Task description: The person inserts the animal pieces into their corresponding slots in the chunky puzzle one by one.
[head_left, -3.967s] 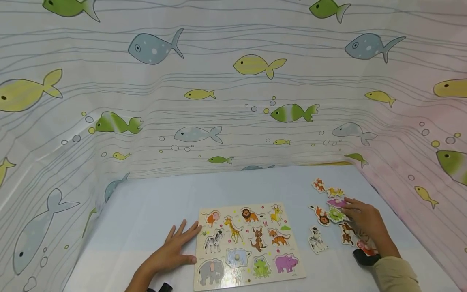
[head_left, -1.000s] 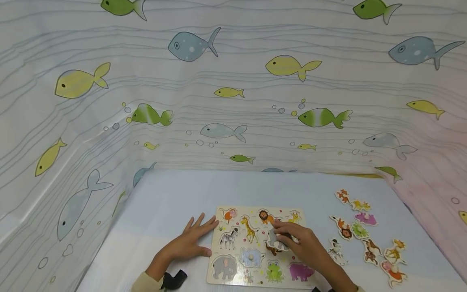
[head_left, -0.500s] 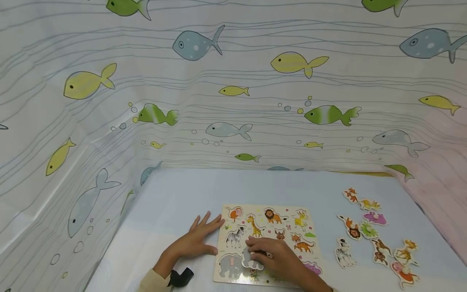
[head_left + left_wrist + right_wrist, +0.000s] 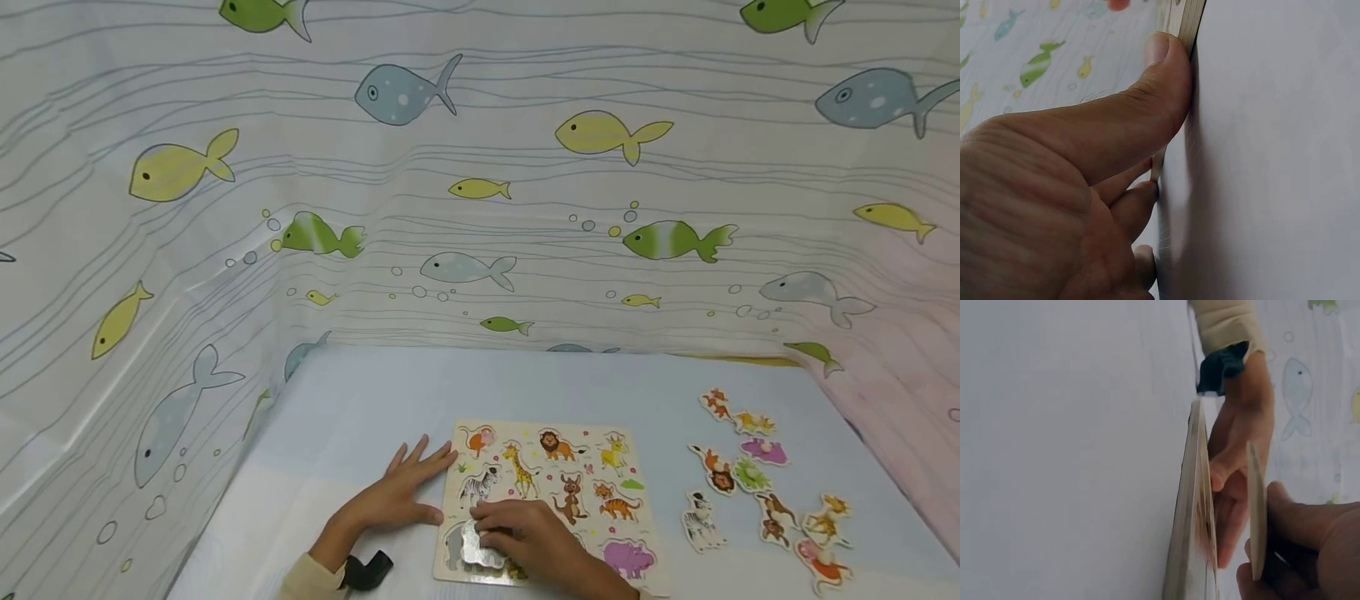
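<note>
My right hand (image 4: 532, 533) pinches a grey elephant puzzle piece (image 4: 480, 550) close over the lower left of the wooden animal puzzle board (image 4: 510, 427), where a grey elephant is pictured. Glare washes out the piece's face; in the right wrist view the piece (image 4: 1258, 512) stands on edge, a gap from the board (image 4: 1179, 550). My left hand (image 4: 393, 498), fingers straight and spread, rests against the board's left edge. The left wrist view shows its thumb (image 4: 1160, 75) along that edge. My right hand hides the board's lower middle.
Several loose animal pieces lie on the white table to the right of the board: a zebra (image 4: 701, 523), a purple hippo (image 4: 765, 451), a giraffe (image 4: 825, 523) and others. A fish-patterned cloth (image 4: 405, 217) hangs around the table's back and sides.
My right hand has gone from the loose pieces at the right to the board, then leftward and down across it with the elephant piece. My left hand stays at the board's edge.
</note>
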